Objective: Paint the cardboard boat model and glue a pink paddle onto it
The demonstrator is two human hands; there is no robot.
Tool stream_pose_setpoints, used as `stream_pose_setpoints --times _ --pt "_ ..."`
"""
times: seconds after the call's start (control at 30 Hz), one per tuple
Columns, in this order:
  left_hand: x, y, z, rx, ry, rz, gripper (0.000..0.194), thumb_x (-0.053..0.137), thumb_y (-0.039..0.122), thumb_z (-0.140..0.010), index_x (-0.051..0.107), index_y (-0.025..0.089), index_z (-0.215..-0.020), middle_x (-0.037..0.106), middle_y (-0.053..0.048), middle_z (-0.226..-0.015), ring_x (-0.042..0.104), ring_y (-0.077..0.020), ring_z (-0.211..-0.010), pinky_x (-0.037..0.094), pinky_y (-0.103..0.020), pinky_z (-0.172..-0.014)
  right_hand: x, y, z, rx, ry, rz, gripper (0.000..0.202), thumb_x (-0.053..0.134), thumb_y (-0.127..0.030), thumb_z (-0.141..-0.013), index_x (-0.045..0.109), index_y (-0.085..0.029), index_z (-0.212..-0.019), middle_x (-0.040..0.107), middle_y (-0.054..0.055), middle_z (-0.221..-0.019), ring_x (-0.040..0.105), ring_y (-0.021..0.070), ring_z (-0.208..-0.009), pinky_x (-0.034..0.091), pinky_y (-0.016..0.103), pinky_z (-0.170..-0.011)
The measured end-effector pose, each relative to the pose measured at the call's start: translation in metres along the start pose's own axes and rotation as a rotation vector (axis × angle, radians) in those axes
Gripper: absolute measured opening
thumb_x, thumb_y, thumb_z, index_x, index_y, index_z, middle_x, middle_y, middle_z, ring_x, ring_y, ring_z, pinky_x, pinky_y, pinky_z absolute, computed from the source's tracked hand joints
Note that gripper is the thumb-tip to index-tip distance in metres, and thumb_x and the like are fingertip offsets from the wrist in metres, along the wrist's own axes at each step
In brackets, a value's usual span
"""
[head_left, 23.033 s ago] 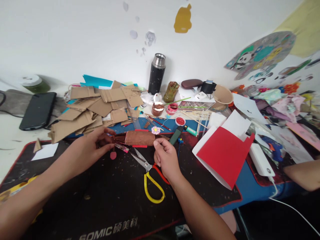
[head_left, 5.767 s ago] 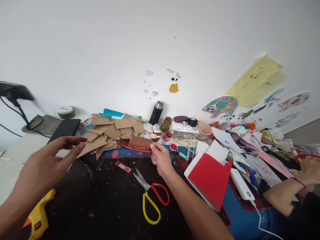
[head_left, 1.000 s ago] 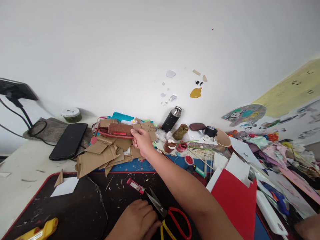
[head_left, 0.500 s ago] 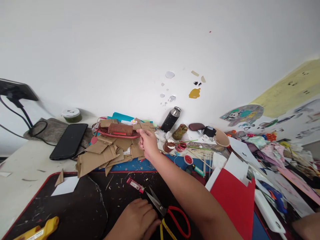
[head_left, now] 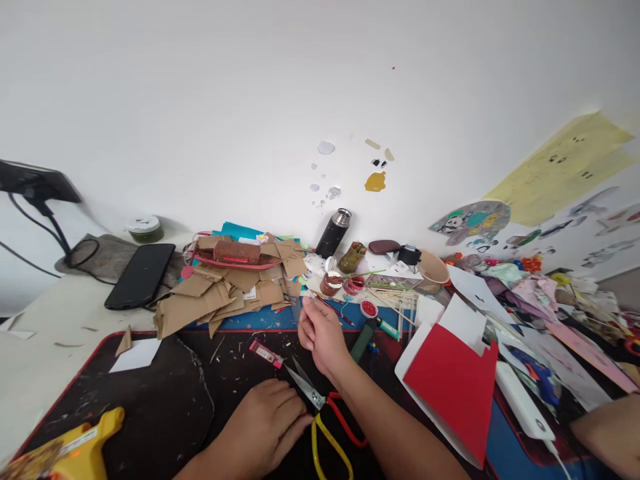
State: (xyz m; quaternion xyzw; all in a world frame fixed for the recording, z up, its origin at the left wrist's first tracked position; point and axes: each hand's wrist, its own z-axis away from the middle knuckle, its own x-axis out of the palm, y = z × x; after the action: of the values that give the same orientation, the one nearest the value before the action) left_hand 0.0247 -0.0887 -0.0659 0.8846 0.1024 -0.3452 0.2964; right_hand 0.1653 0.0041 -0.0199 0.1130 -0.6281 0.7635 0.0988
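Note:
My right hand is raised over the middle of the mat, fingers pinched together on a thin, see-through piece whose kind I cannot make out. My left hand lies on the dark mat with its fingers loosely extended, holding nothing visible. Just beside its fingertips are scissors with one red and one yellow handle, blades partly apart. A pink-labelled little pack lies by the blade tips. Behind, a reddish-brown model boat rests on a pile of cardboard scraps.
A yellow glue gun lies at the front left, a black phone behind it. Along the wall stand a black flask and paint jars. Red card and a white power strip lie right. Another person's arm enters at the right edge.
My right hand has drawn back from the model boat, towards me and right, with the see-through piece now showing in its fingers. My left hand stays on the mat. The view has shifted slightly right.

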Motion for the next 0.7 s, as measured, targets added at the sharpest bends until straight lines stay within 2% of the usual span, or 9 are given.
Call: stream_pose_setpoints --times 0.07,0.17,0.3,0.4,0.57,0.7 --pt "-0.001 -0.001 0.0 0.001 -0.01 -0.009 0.028 0.05 0.024 -0.11 0.062 0.023 -0.085 0.071 0.001 -0.071 0.066 -0.0193 -0.062 0.05 -0.032 -0.063 -0.011 0.005 0.015 0.001 0.009 0.016 0.065 0.078 -0.08 -0.08 0.052 -0.024 -0.061 0.028 -0.014 -0.04 0.023 0.0055 -0.032 0.013 0.022 -0.036" --pt "-0.003 -0.001 -0.001 0.008 0.003 -0.031 0.034 0.047 0.028 -0.112 0.061 0.023 -0.082 0.069 0.001 -0.068 0.065 -0.018 -0.06 0.048 -0.031 -0.061 -0.025 0.012 0.038 0.024 -0.025 0.063 0.064 0.08 -0.08 -0.08 0.058 -0.022 -0.061 0.034 -0.012 -0.037 0.027 0.0061 -0.03 0.015 0.023 -0.037" --pt "-0.004 -0.001 -0.002 0.014 0.022 -0.058 0.039 0.046 0.031 -0.114 0.061 0.023 -0.079 0.068 0.001 -0.066 0.064 -0.0169 -0.058 0.045 -0.031 -0.059 -0.038 0.015 0.067 0.016 -0.109 0.294 0.058 0.071 -0.077 -0.089 0.07 -0.021 -0.075 0.044 -0.01 -0.04 0.033 0.0087 -0.034 0.024 0.024 -0.041" --pt "-0.005 -0.002 -0.001 0.03 0.009 -0.088 0.04 0.047 0.029 -0.113 0.061 0.022 -0.077 0.066 0.001 -0.065 0.061 -0.0164 -0.058 0.044 -0.031 -0.059 -0.045 0.018 0.082 0.002 -0.123 0.412 0.049 0.07 -0.07 -0.093 0.074 -0.022 -0.085 0.046 -0.008 -0.046 0.037 0.011 -0.04 0.027 0.025 -0.044" --pt "-0.013 -0.002 -0.001 0.038 0.061 -0.119 0.039 0.053 0.022 -0.11 0.057 0.023 -0.071 0.059 0.002 -0.062 0.054 -0.0149 -0.056 0.041 -0.031 -0.059 -0.057 0.031 0.097 -0.042 -0.033 0.439 0.041 0.07 -0.062 -0.095 0.074 -0.023 -0.086 0.045 -0.008 -0.05 0.038 0.0127 -0.044 0.027 0.026 -0.046" --pt "-0.022 -0.002 -0.002 -0.016 0.149 -0.071 0.038 0.057 0.016 -0.107 0.054 0.023 -0.069 0.053 0.004 -0.06 0.05 -0.0137 -0.055 0.039 -0.028 -0.057 -0.072 0.036 0.106 -0.063 0.046 0.446 0.039 0.067 -0.06 -0.097 0.075 -0.023 -0.088 0.05 -0.006 -0.055 0.042 0.0134 -0.046 0.031 0.027 -0.048"
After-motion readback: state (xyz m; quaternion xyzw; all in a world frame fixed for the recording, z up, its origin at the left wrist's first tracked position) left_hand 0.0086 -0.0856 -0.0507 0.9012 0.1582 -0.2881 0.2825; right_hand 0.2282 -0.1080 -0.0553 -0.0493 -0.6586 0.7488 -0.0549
